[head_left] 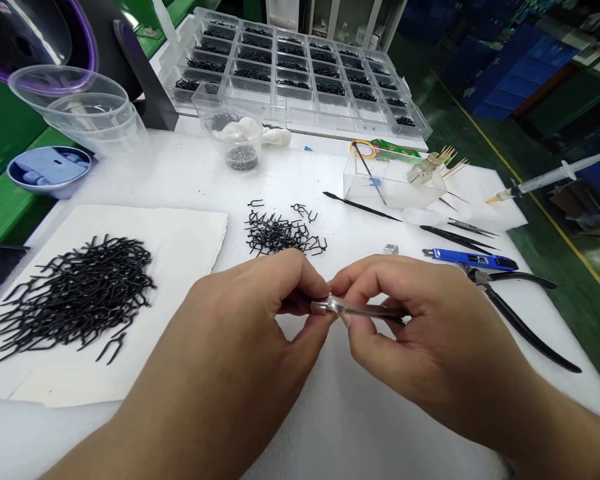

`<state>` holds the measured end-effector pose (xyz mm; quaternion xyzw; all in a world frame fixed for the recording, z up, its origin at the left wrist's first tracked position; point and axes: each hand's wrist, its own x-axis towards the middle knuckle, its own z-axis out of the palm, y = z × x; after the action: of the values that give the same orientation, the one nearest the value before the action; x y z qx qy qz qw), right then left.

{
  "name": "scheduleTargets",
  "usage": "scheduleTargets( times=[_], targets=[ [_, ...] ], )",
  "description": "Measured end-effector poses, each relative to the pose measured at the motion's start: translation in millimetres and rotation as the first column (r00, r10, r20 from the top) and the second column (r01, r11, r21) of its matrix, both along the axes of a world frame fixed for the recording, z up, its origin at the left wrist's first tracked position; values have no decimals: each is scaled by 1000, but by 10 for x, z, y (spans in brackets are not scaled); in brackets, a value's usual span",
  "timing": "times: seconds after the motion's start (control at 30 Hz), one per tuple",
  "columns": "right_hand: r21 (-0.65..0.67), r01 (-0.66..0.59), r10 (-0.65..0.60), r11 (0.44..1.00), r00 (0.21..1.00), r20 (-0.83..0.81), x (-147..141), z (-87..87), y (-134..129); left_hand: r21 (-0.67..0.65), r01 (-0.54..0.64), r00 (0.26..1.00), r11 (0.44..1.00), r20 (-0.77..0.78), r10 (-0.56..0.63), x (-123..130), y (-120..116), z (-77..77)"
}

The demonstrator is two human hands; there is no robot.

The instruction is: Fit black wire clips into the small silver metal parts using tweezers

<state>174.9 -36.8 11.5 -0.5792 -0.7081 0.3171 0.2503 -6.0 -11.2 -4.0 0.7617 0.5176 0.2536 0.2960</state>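
My left hand (245, 333) and my right hand (425, 327) meet in front of me, fingertips almost touching. In my right hand, thumb and fingers close around a slim silver metal tool (360, 309) that looks like tweezers. Its left end reaches the fingertips of my left hand, which are pinched together; what they hold there is too hidden to make out. Just beyond my hands lies a small pile of black forked pieces (280, 233). On white paper (190, 230) to the left is a larger heap of similar black forked pieces (85, 287).
Cutting pliers (520, 310), a blue utility knife (470, 258) and dark tweezers (455, 238) lie at right. Behind stand a clear box (360, 187), a plastic cup (235, 143) and a compartment tray (300, 100) of black pieces. A syringe (545, 179) sits far right.
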Motion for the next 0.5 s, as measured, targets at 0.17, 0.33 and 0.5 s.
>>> scheduleTargets(
  times=[0.17, 0.33, 0.5],
  targets=[
    [-17, 4, -4, 1000, 1000, -12, 13, -2, 25, 4, 11, 1000, 1000, -4, -11, -21, -7, -22],
    [-25, 10, -10, 1000, 1000, -21, 5, 17, 24, -45, 44, 999, 998, 24, -43, -30, -10, -4],
    [-28, 18, -18, 999, 1000, 7, -1, 36, 17, -54, 52, 998, 997, 46, -49, -8, 4, 23]
  ],
)
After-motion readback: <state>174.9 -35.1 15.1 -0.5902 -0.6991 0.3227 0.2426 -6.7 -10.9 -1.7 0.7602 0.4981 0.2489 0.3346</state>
